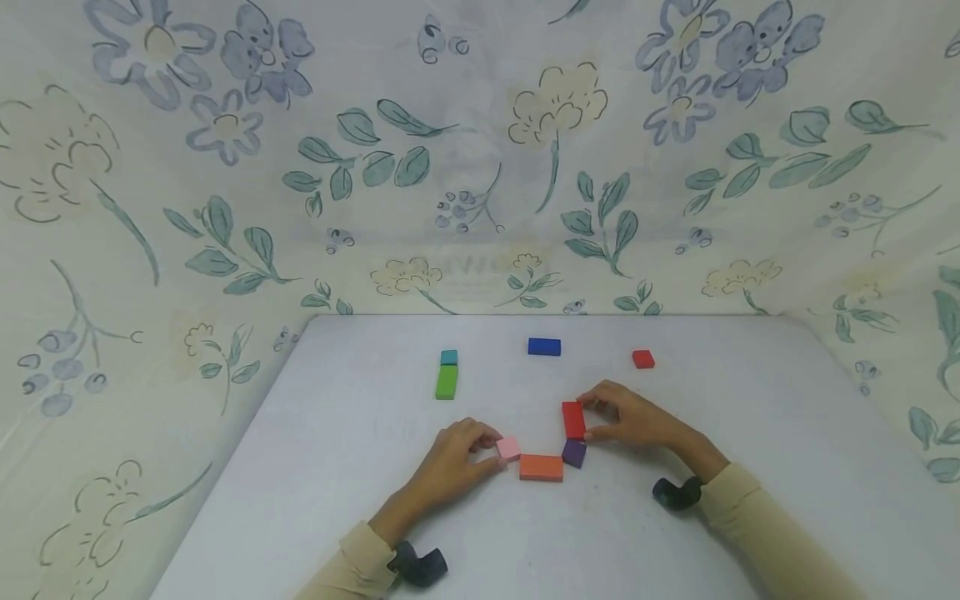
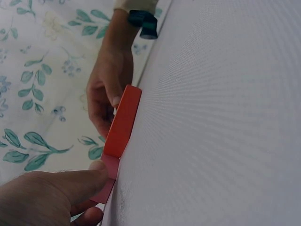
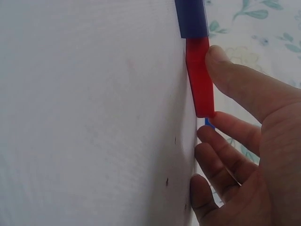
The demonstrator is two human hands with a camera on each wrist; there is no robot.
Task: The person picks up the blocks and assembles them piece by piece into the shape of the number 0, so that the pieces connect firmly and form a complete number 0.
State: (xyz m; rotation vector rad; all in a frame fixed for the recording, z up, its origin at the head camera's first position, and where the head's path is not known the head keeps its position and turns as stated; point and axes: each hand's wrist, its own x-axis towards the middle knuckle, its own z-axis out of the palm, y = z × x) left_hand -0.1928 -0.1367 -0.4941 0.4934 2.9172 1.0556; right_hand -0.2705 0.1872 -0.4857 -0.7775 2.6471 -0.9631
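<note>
The left hand's point(image 1: 453, 462) grip pinches the pink block point(image 1: 508, 448) at the left end of the orange rectangular block point(image 1: 541, 468). The right hand's point(image 1: 637, 418) grip pinches the long red block point(image 1: 573, 421), its near end against the purple block point(image 1: 574, 453), right of the orange one. Farther across the white tabletop point(image 1: 300, 467), a green block point(image 1: 447, 383) touches a teal block point(image 1: 448, 357) at left; a blue block point(image 1: 544, 347) lies far middle, a small red block point(image 1: 642, 359) far right.

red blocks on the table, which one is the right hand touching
The longer red block, next to the purple block; the right hand holds it. The smaller red block lies alone, farther back, with no hand on it.
</note>
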